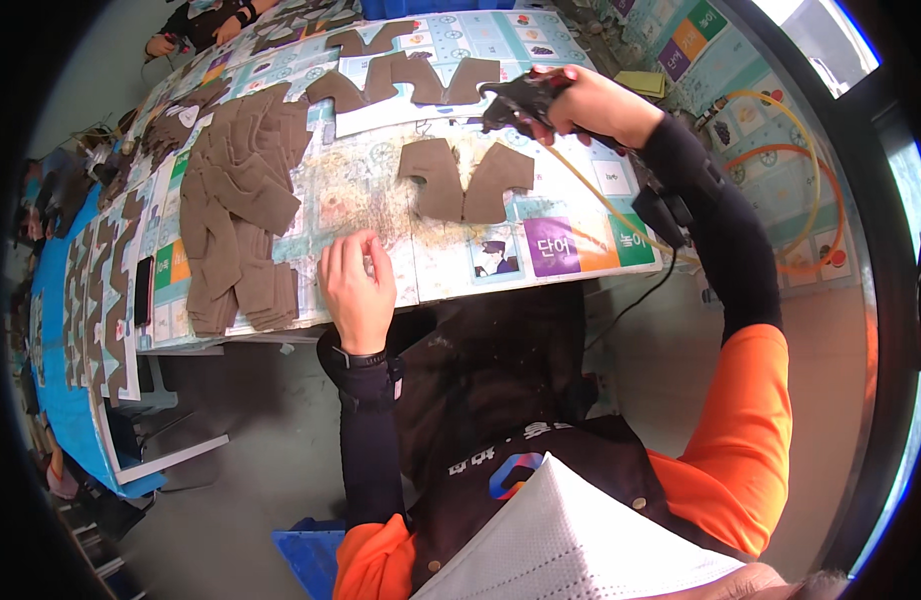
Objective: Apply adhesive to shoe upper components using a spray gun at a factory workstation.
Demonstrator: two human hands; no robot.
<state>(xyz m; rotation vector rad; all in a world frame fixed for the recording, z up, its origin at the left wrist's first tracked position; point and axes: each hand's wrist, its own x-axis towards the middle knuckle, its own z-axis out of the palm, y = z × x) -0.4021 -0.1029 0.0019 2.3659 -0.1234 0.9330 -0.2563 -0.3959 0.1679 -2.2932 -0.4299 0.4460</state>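
Note:
My right hand (593, 108) is wrapped round a black spray gun (524, 102), raised over the right side of the table. A thin yellow hose (603, 198) runs down from the gun. Below and left of it, a brown cut piece with a deep V notch (468, 186) lies flat on the stained tabletop. Near the table's front edge, my left hand (359, 285) is empty, its fingers loosely bent and apart. To its left is a thick, overlapping pile of brown pieces (239, 200). Two more notched pieces (443, 78) lie on a white sheet farther back.
A dark phone (144, 292) lies at the table's left end, beside a white board with rows of brown pieces (106, 300). Orange hose (831, 200) loops at the right. Another person's hands (226, 30) work at the far left. A blue bin (306, 555) stands on the floor.

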